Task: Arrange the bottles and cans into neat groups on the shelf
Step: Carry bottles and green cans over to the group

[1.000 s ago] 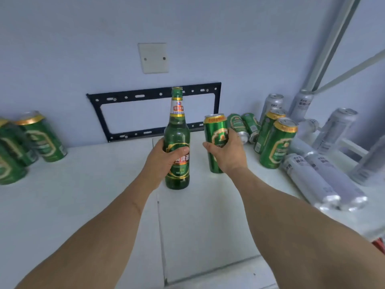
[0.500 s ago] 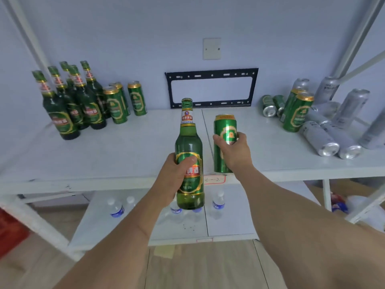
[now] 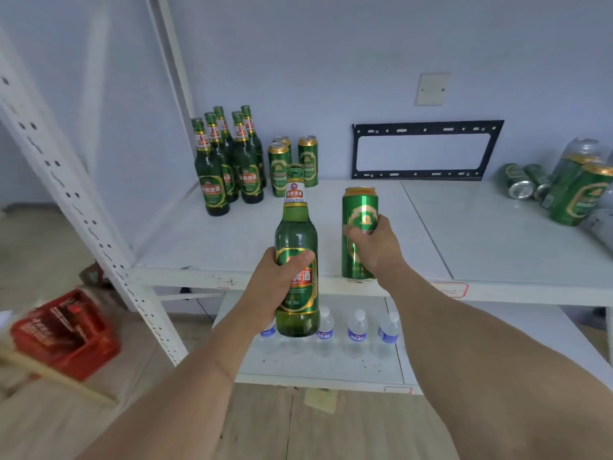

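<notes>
White shelf [image 3: 205, 240], bottles and cans grouped at its back-left corner.
We grip a green bottle [image 3: 296, 257] in our left hand [image 3: 278, 280], fingers wrapped round; our right hand [image 3: 376, 247] clasps a green can [image 3: 360, 210].

A black metal mounting bracket [image 3: 421, 151] is fixed to the pale blue wall, with a white blank wall plate [image 3: 433, 89] above it. Down on the lower shelf stand small clear water bottles [image 3: 356, 330] with blue labels, in a row. A red plastic crate [image 3: 66, 333] sits on the wooden floor [image 3: 315, 433] at the left, blurred, beside the white perforated upright [image 3: 83, 210].
</notes>
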